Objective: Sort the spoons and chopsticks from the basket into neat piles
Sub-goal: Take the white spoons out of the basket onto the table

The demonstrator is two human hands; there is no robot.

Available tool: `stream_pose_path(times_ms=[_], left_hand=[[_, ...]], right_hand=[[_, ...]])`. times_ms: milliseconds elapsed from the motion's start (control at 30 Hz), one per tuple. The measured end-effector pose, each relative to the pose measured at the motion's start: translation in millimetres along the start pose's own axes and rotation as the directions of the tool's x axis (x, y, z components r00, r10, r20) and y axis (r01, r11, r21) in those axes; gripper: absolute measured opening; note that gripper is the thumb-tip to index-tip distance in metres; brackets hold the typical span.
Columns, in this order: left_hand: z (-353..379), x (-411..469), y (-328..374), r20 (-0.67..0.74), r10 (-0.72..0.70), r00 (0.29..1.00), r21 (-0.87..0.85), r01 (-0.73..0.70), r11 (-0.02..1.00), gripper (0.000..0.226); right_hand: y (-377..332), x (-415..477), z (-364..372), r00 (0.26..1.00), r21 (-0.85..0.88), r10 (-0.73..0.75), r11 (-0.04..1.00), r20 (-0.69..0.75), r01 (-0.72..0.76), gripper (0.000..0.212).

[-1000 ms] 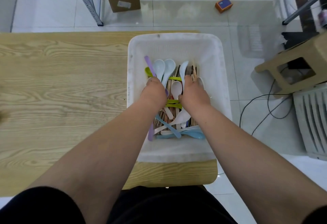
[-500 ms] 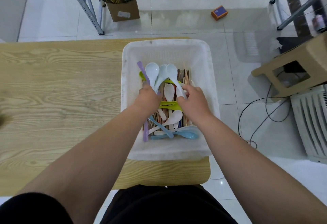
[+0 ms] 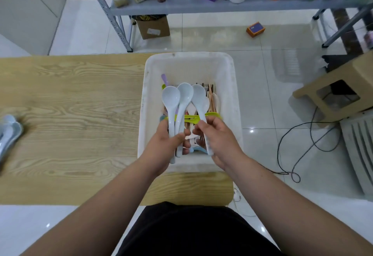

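Pale, glossy ware is in both hands, held above the near half of the white basket [image 3: 145,98], which sits on the right end of the wooden desk [image 3: 80,104]. The left hand [image 3: 163,144] is curled round the handles of two spoons [image 3: 171,98], side by side with bowls pointing far; the right hand [image 3: 218,142] pinches the handle of a third spoon [image 3: 198,96] between thumb and fingers, its bowl just beside the other two.

Whether they are plastic or something ceramic-like I cannot tell. By their look they are stiff, light and smooth enough to slide past one another; the middle of the handle seems the sensible place to hold, with the bowls nested the same way up. If the material is brittle a drop could chip it, so setting them down would be safer than tossing.

The chopsticks [image 3: 211,98] in the right part of the basket look thin, rigid and prone to roll; gathering them as a bundle round the middle should suit them.

A lime-green utensil [image 3: 191,117] lies across the heap, and a purple handle [image 3: 165,79] pokes out at the far left. Under the hands the heap is hidden, so what remains cannot be counted. At the left edge of the desk a pile of pale spoons [image 3: 9,132] is cut off by the frame and blurred.
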State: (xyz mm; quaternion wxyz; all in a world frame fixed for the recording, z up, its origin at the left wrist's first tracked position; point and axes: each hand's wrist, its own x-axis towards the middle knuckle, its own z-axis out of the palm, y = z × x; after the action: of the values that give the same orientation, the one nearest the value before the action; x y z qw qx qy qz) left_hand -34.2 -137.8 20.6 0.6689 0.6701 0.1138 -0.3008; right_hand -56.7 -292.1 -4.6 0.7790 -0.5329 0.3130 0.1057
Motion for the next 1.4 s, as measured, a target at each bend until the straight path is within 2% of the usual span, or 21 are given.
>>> stream_pose_path(times_ms=[133,233,400,500,700,900,1000,1133,1400], left_hand=[[-7,-30,-12,-0.107,0.070,0.992,0.136,-0.055,0.989,0.023],[-13,-55,-22,-0.192,0.089,0.977,0.251,-0.039,0.967,0.023],[-28,-96,-44,-0.274,0.087,0.958,0.200,-0.032,0.979,0.026],[-45,-117,-54,-0.325,0.069,0.943,0.135,-0.026,0.990,0.024],[-105,-152,-70,-0.280,0.082,0.957,0.066,-0.066,0.996,0.030],[-201,-198,-94,-0.298,0.062,0.953,-0.017,-0.070,0.997,0.016],[-252,-221,-107,-0.295,0.078,0.952,-0.052,-0.097,0.994,0.017],[-302,-243,-119,-0.325,0.052,0.944,-0.185,-0.117,0.976,0.023],[-363,-225,-123,-0.337,-0.006,0.941,-0.229,-0.076,0.971,0.024]], right_hand=[[12,-19,10,0.983,0.045,0.030,0.998,0.182,-0.039,0.005],[24,-29,17,0.964,0.040,0.037,0.998,0.265,-0.049,0.001],[43,-50,36,0.937,-0.073,0.119,0.992,0.328,-0.101,0.023],[54,-64,54,0.922,-0.095,0.160,0.986,0.352,-0.135,0.021],[78,-90,110,0.888,-0.188,0.183,0.976,0.423,-0.112,0.015],[119,-128,200,0.839,-0.315,0.213,0.948,0.501,-0.052,0.018],[149,-144,250,0.836,-0.384,0.231,0.923,0.498,-0.026,0.016],[184,-157,305,0.823,-0.412,0.265,0.910,0.503,-0.042,0.018],[200,-131,370,0.848,-0.517,0.295,0.855,0.441,-0.029,0.015]])
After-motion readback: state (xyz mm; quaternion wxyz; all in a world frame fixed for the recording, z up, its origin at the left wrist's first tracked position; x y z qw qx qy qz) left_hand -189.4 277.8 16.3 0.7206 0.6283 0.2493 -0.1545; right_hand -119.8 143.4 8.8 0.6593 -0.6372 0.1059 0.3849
